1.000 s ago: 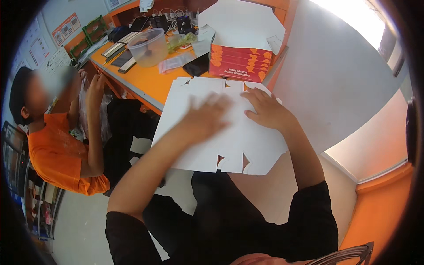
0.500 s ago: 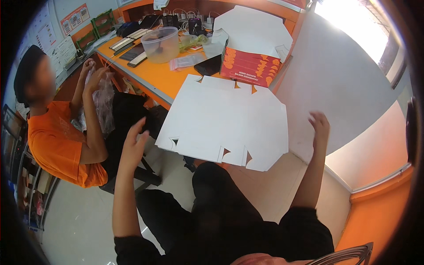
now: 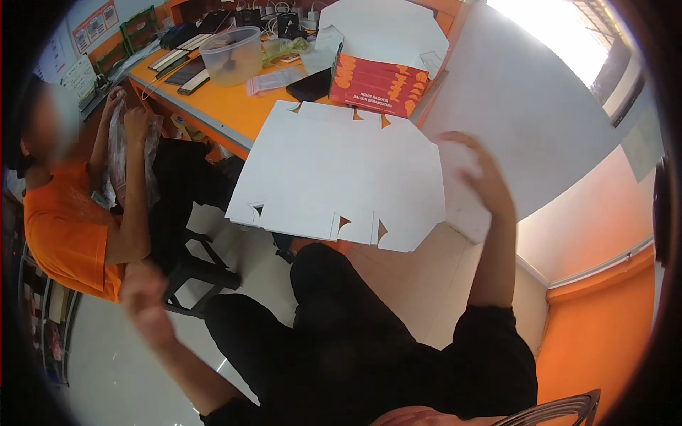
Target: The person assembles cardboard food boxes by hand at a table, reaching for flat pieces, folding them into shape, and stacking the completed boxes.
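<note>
A stack of flat white cardboard box blanks point(image 3: 334, 170), with curved notches along its edges, lies at the near end of the table. My right hand point(image 3: 485, 174) hovers beside the stack's right edge. Its fingers are apart and hold nothing. My left hand point(image 3: 148, 302) is away to the left of the stack, low beside the co-worker's orange shirt. Motion smears its fingers, so its grip does not show. Behind the stack stands a partly folded red and white box point(image 3: 376, 84).
A co-worker point(image 3: 74, 227) in orange sits at the left holding a clear plastic bag point(image 3: 121, 160). On the orange table point(image 3: 220, 117) are a clear plastic tub point(image 3: 233, 60), a black phone point(image 3: 310, 86) and several cables. A black stool point(image 3: 202, 273) stands near my left knee.
My left hand has swung down and left, away from the stack. My right hand has moved in toward the stack's right edge. The whole view has shifted slightly.
</note>
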Motion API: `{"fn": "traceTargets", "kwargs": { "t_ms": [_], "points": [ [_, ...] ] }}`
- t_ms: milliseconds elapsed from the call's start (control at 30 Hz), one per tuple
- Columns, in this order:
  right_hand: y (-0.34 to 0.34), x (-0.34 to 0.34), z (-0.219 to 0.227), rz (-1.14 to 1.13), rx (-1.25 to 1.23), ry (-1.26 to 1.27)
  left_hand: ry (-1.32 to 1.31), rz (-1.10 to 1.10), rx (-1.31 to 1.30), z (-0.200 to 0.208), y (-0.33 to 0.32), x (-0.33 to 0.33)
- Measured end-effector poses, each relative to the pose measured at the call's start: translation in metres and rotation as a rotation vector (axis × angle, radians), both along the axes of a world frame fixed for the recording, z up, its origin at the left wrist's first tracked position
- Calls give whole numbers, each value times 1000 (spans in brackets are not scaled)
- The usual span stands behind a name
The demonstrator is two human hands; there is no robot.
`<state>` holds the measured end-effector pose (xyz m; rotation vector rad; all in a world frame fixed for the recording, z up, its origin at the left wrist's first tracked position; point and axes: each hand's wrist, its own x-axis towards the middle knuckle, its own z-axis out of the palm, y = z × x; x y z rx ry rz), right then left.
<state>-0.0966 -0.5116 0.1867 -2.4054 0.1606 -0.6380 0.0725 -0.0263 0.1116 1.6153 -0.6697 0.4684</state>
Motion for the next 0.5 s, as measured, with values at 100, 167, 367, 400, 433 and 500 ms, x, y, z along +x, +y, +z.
{"fn": "traceTargets", "kwargs": {
  "t_ms": [100, 167, 367, 400, 433, 500],
  "points": [
    [37, 55, -15, 437, -250, 271, -287, -258, 532, 26, -106, -10],
    [63, 73, -19, 447, -402, 370, -381, -227, 768, 25, -145, -15],
    [-3, 100, -57, 241, -479, 340, -239, -294, 919, -4, -167, 0],
    [-15, 97, -57, 248, -484, 338, -243, -257, 934, -4, -164, 1],
    [-31, 92, -58, 199, -342, 310, -244, -253, 926, -2, -163, 1],
    [-60, 79, -61, -72, -240, 356, -246, -272, 908, 3, -165, -1]
  ]
}}
